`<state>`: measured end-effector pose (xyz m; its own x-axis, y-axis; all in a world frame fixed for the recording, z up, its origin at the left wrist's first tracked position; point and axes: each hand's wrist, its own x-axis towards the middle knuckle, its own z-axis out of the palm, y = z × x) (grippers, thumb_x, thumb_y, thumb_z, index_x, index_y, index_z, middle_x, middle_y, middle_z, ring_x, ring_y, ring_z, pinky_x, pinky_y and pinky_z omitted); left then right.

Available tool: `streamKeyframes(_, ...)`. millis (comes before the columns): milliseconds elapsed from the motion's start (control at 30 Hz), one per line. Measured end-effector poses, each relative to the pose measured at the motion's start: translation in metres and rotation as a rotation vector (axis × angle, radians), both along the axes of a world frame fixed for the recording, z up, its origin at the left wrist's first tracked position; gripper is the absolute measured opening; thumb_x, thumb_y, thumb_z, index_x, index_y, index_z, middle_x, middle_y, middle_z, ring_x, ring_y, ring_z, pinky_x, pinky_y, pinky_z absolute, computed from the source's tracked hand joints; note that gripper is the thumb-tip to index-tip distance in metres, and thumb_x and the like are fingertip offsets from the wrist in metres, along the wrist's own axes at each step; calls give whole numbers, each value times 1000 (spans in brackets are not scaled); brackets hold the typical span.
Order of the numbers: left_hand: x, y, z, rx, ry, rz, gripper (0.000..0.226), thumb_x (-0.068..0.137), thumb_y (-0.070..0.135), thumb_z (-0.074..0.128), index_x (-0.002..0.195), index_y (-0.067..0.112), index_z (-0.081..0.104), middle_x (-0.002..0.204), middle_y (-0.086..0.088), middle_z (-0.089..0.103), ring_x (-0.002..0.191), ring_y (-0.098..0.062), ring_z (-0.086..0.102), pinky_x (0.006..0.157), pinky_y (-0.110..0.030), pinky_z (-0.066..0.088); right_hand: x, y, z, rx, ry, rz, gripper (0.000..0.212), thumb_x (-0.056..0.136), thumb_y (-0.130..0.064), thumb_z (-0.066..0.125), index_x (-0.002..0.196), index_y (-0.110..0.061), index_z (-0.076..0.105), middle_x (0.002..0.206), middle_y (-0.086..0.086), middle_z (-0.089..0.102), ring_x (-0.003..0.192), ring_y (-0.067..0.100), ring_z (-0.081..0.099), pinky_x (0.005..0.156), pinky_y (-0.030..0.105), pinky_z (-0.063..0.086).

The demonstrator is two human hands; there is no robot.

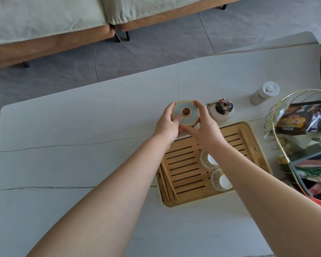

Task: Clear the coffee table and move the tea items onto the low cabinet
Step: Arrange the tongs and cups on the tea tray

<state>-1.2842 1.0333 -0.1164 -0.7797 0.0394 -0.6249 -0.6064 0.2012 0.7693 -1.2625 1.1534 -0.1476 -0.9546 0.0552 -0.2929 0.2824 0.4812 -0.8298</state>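
A round tea item with a blue patterned top and a brown centre knob [185,112] sits just beyond the far left corner of the slatted bamboo tea tray [189,175]. My left hand [167,124] grips its left side, and my right hand [202,127] curls round its right side. Two white cups [209,158] [221,179] with scalloped bands lie on the tray, partly hidden by my right forearm. A white jar with a floral cloth lid [221,111] stands to the right of my hands.
The pale coffee table [63,145] stretches wide to the left. A white bottle [265,92] stands at the far right. A gold wire basket [278,130] holds snack packets at the right edge. A sofa [44,25] stands across the grey floor.
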Motion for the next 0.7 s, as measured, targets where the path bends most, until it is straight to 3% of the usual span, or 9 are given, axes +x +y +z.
streamKeyframes(100, 1, -1, 8, 10, 31, 8, 46, 100, 21, 44, 144, 31, 34, 143, -1, 43, 126, -25, 48, 96, -40, 52, 2, -2, 9, 12, 28, -5, 85, 76, -33, 74, 144, -26, 23, 134, 3, 50, 108, 3, 42, 82, 10, 34)
streamKeyframes(367, 29, -11, 45, -15, 81, -37, 48, 99, 21, 47, 144, 31, 35, 146, 2, 42, 131, -24, 45, 103, -45, 46, 34, -3, 51, 12, 63, 5, 87, 74, -37, 75, 143, -25, 24, 131, 1, 52, 108, 3, 46, 68, -7, 33)
streamKeyframes(500, 57, -15, 46, -3, 25, -24, 46, 98, 19, 50, 142, 29, 40, 143, 0, 46, 129, -24, 48, 102, -44, 47, 65, -7, 56, 39, 4, 8, 86, 74, -39, 75, 142, -28, 24, 129, 1, 53, 106, 4, 47, 71, -3, 34)
streamKeyframes(600, 74, -20, 40, -33, -21, -14, 46, 97, 20, 51, 141, 30, 41, 140, -3, 47, 127, -24, 48, 101, -44, 48, 80, -11, 51, 40, -40, 24, 86, 74, -38, 75, 143, -28, 24, 130, 2, 53, 108, 7, 50, 80, 12, 39)
streamKeyframes(700, 83, -21, 34, -32, -36, -15, 48, 97, 19, 50, 143, 29, 39, 143, -2, 46, 129, -23, 47, 103, -44, 47, 86, -14, 43, 29, -62, 36, 86, 75, -33, 75, 143, -24, 23, 131, 4, 52, 114, 14, 53, 82, 15, 41)
